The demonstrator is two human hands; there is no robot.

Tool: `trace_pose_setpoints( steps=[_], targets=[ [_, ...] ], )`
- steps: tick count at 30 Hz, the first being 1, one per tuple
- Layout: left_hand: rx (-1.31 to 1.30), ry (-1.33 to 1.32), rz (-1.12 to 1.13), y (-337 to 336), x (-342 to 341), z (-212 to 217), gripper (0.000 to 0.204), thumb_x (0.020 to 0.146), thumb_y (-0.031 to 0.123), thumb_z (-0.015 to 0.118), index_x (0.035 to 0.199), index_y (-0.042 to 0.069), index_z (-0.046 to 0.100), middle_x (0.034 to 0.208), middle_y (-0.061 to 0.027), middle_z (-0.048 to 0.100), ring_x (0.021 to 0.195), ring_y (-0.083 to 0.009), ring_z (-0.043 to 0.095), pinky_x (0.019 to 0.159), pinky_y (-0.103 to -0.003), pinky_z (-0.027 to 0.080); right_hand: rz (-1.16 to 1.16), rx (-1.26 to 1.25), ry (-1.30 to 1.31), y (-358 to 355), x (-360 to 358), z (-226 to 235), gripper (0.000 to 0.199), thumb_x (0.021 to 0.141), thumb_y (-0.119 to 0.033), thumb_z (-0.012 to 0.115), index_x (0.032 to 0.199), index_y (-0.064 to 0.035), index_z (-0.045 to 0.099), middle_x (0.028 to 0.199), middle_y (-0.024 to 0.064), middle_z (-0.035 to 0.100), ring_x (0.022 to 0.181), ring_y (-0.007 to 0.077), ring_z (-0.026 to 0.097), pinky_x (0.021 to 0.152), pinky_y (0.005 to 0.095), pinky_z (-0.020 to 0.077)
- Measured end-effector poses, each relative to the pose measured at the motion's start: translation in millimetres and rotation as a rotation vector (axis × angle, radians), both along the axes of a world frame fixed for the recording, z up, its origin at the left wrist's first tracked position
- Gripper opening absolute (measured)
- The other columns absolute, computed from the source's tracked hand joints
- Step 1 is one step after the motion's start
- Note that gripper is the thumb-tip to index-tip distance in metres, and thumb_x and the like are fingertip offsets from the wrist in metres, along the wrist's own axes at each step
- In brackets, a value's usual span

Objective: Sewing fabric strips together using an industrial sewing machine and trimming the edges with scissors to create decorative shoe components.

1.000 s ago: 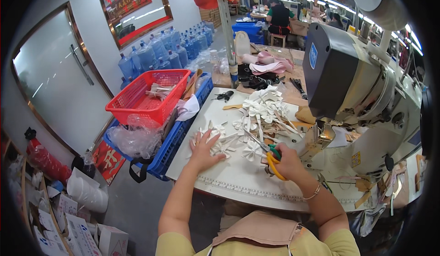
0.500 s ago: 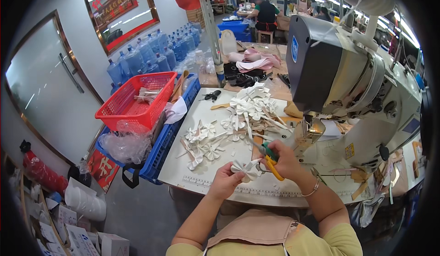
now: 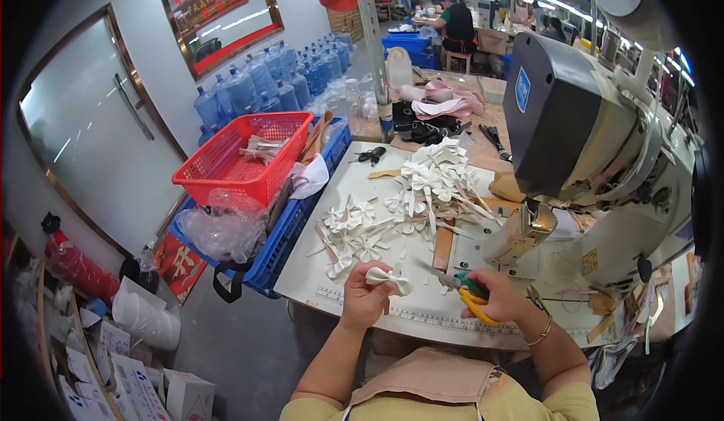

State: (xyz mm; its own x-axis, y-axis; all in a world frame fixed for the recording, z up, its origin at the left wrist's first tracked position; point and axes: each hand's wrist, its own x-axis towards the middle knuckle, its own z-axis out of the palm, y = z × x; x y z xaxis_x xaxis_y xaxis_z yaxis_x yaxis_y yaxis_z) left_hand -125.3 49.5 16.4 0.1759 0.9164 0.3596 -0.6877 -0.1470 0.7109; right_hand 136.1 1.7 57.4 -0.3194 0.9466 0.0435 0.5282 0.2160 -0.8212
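Between the thumb and fingers of my left hand (image 3: 362, 302) is a white bow-shaped piece (image 3: 392, 280), held above the table's front edge. My right hand (image 3: 504, 294) grips a pair of scissors (image 3: 477, 306) with yellow and green handles. Their blades point left toward the bow, apart from it. A heap of white flower-shaped pieces (image 3: 431, 180) with long strips lies beyond my hands, and a smaller group (image 3: 353, 229) spreads to its left. A brown strip (image 3: 443, 248) lies just beyond the scissors.
A sewing machine (image 3: 554, 119) looms at the right. Left of the table, a red basket (image 3: 226, 187) sits over a blue crate (image 3: 265, 274). Black snips (image 3: 369, 155) and pink pieces (image 3: 445, 104) lie farther back. Another person (image 3: 457, 25) sits in the background.
My right hand and the scissors have moved right, away from the bow. My left hand has turned the bow, which now sits farther from the blades. The whole view has shifted slightly.
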Motion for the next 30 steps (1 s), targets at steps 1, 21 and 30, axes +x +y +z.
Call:
trace_pose_setpoints(
  steps=[1,21,30],
  targets=[
    [-0.003,-0.003,0.003,0,0,0,0.022,0.077,-0.005,0.064,0.094,0.006,0.055,0.096,-0.0056,0.058,0.081,-0.0115,0.058,0.064,-0.023,0.049,0.052,0.015,-0.058,-2,1,4,0.063,0.056,-0.037,0.085,0.099,-0.0019,0.056,0.068,0.0031,0.052,0.058,0.0101,0.047,0.055,0.0242,0.0418],
    [0.078,0.113,0.034,-7,2,-2,0.022,0.077,-0.004,0.065,0.094,0.004,0.056,0.083,-0.0037,0.059,0.059,-0.0056,0.054,0.041,-0.018,0.04,0.116,0.042,-0.055,-5,-6,9,0.055,0.054,-0.027,0.086,0.097,-0.0024,0.061,0.064,0.0053,0.054,0.055,0.0121,0.043,0.054,0.0227,0.0418],
    [0.071,0.258,0.066,-1,-9,1,0.02,0.077,-0.005,0.065,0.093,0.004,0.056,0.096,-0.01,0.063,0.072,-0.0092,0.059,0.062,-0.021,0.049,-0.112,-0.05,0.068,-8,-8,-4,0.042,0.063,-0.03,0.081,0.089,-0.0028,0.062,0.061,0.0021,0.053,0.052,0.0086,0.042,0.05,0.0238,0.039]
  ],
)
